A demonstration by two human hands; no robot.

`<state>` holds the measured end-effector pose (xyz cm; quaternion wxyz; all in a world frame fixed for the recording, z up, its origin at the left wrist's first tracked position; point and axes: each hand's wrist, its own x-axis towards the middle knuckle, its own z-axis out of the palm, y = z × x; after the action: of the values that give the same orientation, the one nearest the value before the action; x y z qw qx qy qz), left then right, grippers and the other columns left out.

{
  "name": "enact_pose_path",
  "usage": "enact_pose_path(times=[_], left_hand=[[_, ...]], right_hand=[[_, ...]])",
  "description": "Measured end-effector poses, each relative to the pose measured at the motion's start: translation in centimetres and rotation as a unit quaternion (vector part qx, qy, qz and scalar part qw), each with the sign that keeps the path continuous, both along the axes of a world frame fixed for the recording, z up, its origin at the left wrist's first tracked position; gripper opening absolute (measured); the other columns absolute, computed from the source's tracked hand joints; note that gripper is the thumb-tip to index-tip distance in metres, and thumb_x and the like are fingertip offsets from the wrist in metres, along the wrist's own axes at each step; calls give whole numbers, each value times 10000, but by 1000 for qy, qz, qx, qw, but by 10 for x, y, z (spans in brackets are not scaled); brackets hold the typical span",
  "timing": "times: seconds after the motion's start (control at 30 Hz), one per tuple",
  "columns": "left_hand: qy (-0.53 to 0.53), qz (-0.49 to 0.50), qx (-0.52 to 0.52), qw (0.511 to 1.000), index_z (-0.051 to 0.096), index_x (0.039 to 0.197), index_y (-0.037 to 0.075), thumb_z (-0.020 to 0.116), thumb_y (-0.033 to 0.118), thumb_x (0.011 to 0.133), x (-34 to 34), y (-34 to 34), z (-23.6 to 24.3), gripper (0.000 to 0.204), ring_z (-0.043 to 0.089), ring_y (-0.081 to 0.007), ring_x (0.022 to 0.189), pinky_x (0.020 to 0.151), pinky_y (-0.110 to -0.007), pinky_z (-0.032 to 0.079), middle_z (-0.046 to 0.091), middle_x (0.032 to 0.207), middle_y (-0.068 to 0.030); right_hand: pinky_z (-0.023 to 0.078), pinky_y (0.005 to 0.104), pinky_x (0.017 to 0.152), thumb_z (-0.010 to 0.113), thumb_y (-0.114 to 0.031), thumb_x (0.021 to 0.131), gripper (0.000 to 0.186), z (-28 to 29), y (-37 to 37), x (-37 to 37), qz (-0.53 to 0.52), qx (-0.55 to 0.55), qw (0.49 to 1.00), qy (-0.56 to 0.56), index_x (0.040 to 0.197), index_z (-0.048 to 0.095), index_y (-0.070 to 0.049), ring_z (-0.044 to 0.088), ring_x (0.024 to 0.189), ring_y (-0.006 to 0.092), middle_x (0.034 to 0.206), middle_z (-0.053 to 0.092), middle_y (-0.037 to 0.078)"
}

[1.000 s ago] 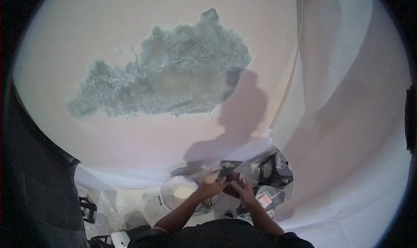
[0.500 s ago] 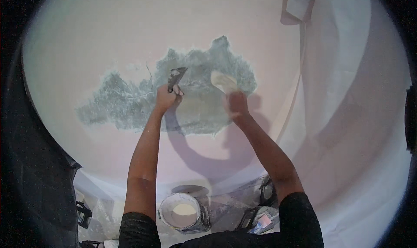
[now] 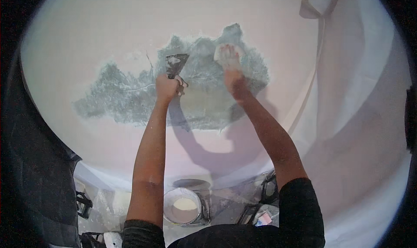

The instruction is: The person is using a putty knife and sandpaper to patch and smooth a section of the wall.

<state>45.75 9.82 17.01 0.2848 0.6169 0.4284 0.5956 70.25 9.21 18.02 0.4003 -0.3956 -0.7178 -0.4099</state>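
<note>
My left hand [image 3: 167, 89] is closed around the handle of a wide putty knife [image 3: 176, 64], its dark, smeared blade pointing up in front of the wall. My right hand [image 3: 233, 74], blurred by motion, reaches higher and farther right. Its fingers lie over a pale flat pad [image 3: 220, 53], perhaps a sponge or cloth, against the wall; the exact kind is unclear. Both hands are over a ragged grey-green patch [image 3: 117, 100] on the pinkish-white wall [image 3: 108, 26]. A beige, damp-looking area [image 3: 204, 101] shows between and below the hands.
Below, between my arms, stands a bucket [image 3: 168, 211] with pale contents. Dark-framed items [image 3: 249, 214] and a small pinkish object [image 3: 263, 219] lie to its right. Pale sheeting [image 3: 347, 117] hangs along the right side, and dark fabric [image 3: 39, 174] covers the left edge.
My right hand has moved up the patch with the pad, its fingers now spread over it. My left hand and the putty knife sit slightly higher. The whole view has shifted a little.
</note>
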Motion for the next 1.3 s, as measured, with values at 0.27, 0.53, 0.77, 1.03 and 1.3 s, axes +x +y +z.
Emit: enact_pose_path(times=[0.27, 0.53, 0.77, 1.03, 1.3], left_hand=[[16, -15, 22, 1000, 594, 645, -37, 456, -37, 715, -7, 8, -5, 155, 622, -219, 506, 395, -327, 462, 674, 679, -144], [15, -14, -1, 1000, 646, 651, -23, 524, -9, 706, -3, 1, -1, 135, 580, -182, 437, 394, -310, 461, 686, 660, -118], [39, 18, -3, 999, 623, 626, -20, 505, -14, 721, -5, -3, 2, 152, 565, -192, 417, 378, -321, 434, 672, 650, -128], [32, 14, -4, 999, 644, 614, -23, 519, -6, 720, -4, 4, -3, 165, 569, -171, 401, 376, -315, 443, 680, 626, -110], [28, 17, 14, 999, 654, 641, -32, 543, 3, 708, 1, -10, 3, 135, 607, -197, 452, 414, -318, 480, 699, 669, -125]], right_hand=[[195, 432, 1192, 438, 43, 819, 707, 12, 1, 27, 36, -80, 992, -92, 1498, 262, -46, 229, 1444, 309, 1543, 273, 157], [241, 502, 1157, 467, 74, 760, 715, -34, -1, 40, 125, -84, 989, -5, 1458, 354, -35, 276, 1411, 389, 1494, 350, 203], [246, 517, 1153, 491, 80, 721, 758, -62, -6, 53, 128, -99, 987, 13, 1457, 343, -28, 283, 1401, 407, 1493, 343, 207], [262, 491, 1156, 438, 65, 782, 716, -48, -5, 73, 51, -81, 995, 42, 1475, 319, -70, 264, 1425, 345, 1534, 289, 168], [246, 486, 1163, 458, 48, 798, 700, -56, -3, 72, 11, -53, 999, 8, 1474, 300, -44, 257, 1411, 395, 1534, 268, 189]])
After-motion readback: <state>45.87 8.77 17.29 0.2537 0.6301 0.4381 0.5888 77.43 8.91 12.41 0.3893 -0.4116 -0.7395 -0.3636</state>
